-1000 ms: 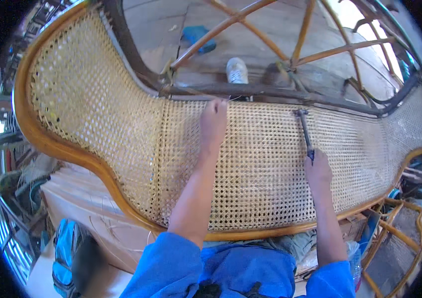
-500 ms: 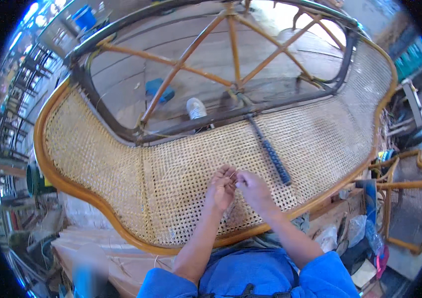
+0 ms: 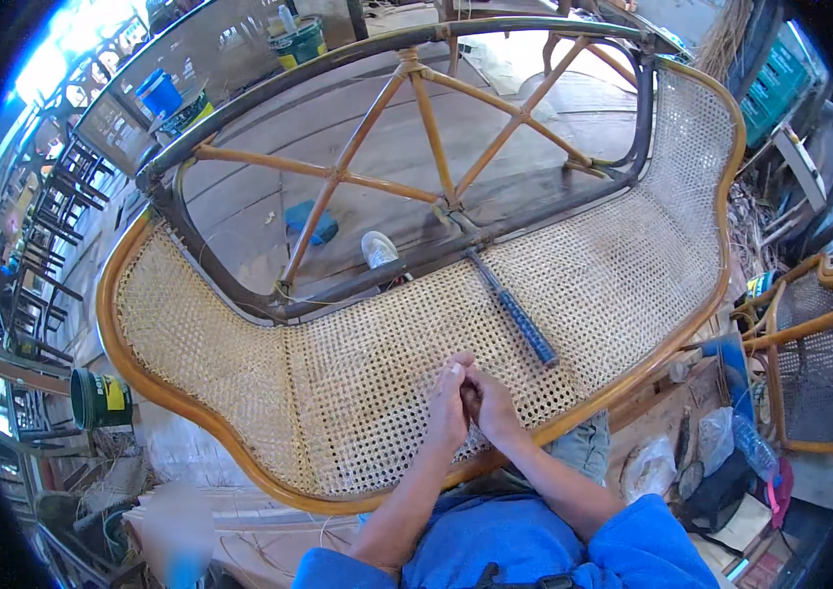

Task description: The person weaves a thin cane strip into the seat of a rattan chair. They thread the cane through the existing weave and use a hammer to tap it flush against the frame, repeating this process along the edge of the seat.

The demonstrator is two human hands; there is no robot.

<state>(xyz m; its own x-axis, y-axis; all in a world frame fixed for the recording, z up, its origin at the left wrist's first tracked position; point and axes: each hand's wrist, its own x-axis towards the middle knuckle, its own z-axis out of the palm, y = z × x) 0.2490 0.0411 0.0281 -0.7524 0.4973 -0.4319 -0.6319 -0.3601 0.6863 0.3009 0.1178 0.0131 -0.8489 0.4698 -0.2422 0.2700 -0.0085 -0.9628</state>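
Note:
My left hand point(image 3: 446, 410) and my right hand point(image 3: 497, 404) meet over the near middle of a woven cane panel point(image 3: 358, 393). Their fingers are closed and pressed together, and whatever lies between them is too small or hidden to make out. A golden-brown rattan rim point(image 3: 169, 401) borders the panel and passes beneath my wrists. To the right of my hands, a tool with a dark blue textured grip point(image 3: 528, 328) rests on the cane; its far end reaches the dark frame rail point(image 3: 407, 265).
Crossed rattan poles point(image 3: 338, 176) span the frame opening. A dark green bucket point(image 3: 101, 399) stands at left. On the right are a smaller cane-and-rattan piece point(image 3: 814, 324), plastic bags point(image 3: 650, 465) and a clear bottle point(image 3: 754, 442). Beyond the frame sit a blue container point(image 3: 158, 93) and a green bucket point(image 3: 299, 41).
My hands have come closer together and their fingers have folded in. The whole view has shifted slightly, while the gripped tool keeps its place on the cane.

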